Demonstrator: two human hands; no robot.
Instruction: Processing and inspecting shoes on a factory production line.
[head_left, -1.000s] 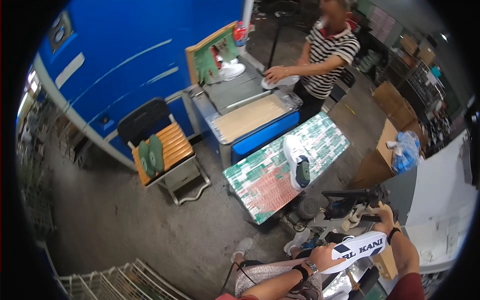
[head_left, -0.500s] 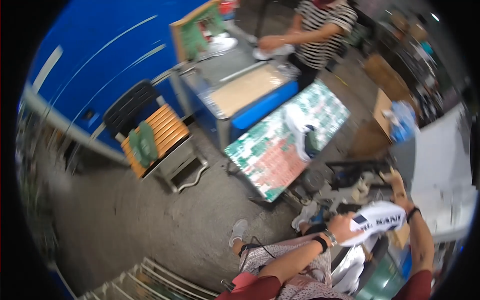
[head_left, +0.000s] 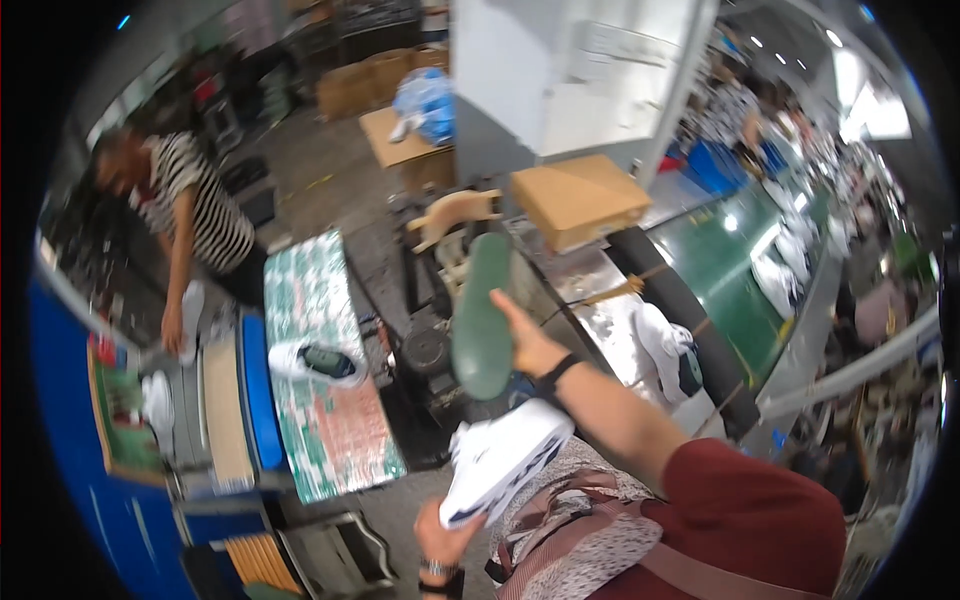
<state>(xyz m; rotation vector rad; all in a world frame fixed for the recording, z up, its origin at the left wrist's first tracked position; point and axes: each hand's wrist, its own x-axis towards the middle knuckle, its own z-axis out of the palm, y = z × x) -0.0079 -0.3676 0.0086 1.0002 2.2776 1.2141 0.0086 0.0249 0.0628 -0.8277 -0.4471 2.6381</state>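
While the left hand grips the white shoe beside the apron, the right hand clasps the green foot-shaped piece by its side, seemingly light and slick, the shoe's likely soft upper favouring a sole grip.

right hand now holding a green foot-shaped form, white shoe in left hand alone, view swung right

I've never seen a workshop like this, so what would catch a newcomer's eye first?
Probably the smooth green foot-shaped piece in the right hand, near mid-picture. Just below it, the left hand holds a white sports shoe with dark markings. Then, toward the right, a long glossy green surface with white shoes along it.
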